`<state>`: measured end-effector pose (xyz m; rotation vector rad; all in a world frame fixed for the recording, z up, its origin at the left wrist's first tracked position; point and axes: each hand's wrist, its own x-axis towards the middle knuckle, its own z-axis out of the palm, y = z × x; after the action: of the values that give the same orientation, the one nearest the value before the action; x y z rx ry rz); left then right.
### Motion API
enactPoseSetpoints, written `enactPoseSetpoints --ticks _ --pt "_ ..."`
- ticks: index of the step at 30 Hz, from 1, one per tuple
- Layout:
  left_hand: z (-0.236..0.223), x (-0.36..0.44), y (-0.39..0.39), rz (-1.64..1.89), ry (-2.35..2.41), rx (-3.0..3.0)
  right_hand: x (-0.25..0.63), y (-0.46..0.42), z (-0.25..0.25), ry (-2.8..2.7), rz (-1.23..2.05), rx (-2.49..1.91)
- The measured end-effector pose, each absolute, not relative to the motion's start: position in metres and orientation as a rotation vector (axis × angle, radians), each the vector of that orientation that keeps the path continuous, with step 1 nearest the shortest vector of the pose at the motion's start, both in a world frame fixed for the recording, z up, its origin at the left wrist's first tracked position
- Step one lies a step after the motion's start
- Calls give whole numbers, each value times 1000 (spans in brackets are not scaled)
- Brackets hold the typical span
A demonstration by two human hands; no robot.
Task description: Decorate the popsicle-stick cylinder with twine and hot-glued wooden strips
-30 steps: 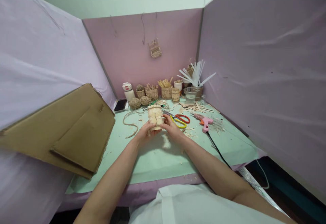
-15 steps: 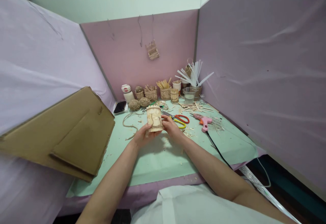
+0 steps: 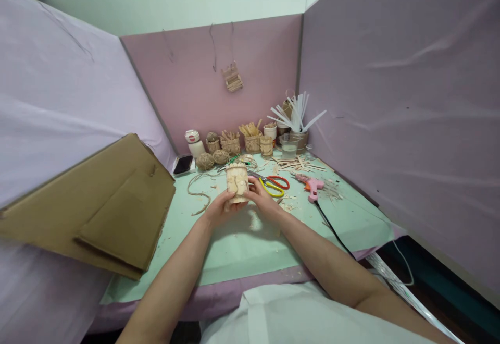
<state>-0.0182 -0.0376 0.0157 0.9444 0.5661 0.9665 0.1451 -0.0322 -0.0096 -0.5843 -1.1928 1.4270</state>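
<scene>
Between both hands I hold a small pale wooden cup (image 3: 236, 180) upright above the table, with a notched rim and twine-like trim on its side. My left hand (image 3: 221, 207) grips its lower left and supports the base, thumb on the front. My right hand (image 3: 261, 198) grips the lower right side, fingers curled behind it. Just beyond the right hand lie scissors (image 3: 275, 186) with red and yellow handles. A length of twine (image 3: 199, 194) curves on the table to the left of the cup.
A pink glue gun (image 3: 313, 186) with a black cord lies right, near scattered thin sticks (image 3: 299, 164). Twine balls (image 3: 205, 161), a white-capped jar (image 3: 194, 143), a stick-filled basket (image 3: 253, 142) and glue sticks (image 3: 297, 114) line the back. Cardboard (image 3: 113, 198) leans left; a phone (image 3: 183, 164) lies behind it.
The cup has turned slightly in my hands, and its side trim faces a little differently. Both hands keep their hold in nearly the same place.
</scene>
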Motion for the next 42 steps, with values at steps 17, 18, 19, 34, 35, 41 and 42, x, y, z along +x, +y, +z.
enactPoseSetpoints --ticks 17,18,19,34,35,41,42 --pt "17 -10 -36 1050 712 985 146 -37 -6 -1169 1443 -615" --pt "16 -10 -36 1045 714 990 146 -37 -6 -1158 1449 -620" --pt "15 -10 -36 1039 709 996 145 -37 -7 -1141 1460 -625" --pt "10 -25 -22 976 782 790 150 -46 13 -961 1608 -511" --pt "9 -24 -23 961 745 802 150 -47 13 -970 1628 -502" --pt "11 -21 -30 927 605 910 146 -43 5 -982 1655 -504" --pt "11 -21 -31 919 592 933 146 -43 3 -982 1656 -500"
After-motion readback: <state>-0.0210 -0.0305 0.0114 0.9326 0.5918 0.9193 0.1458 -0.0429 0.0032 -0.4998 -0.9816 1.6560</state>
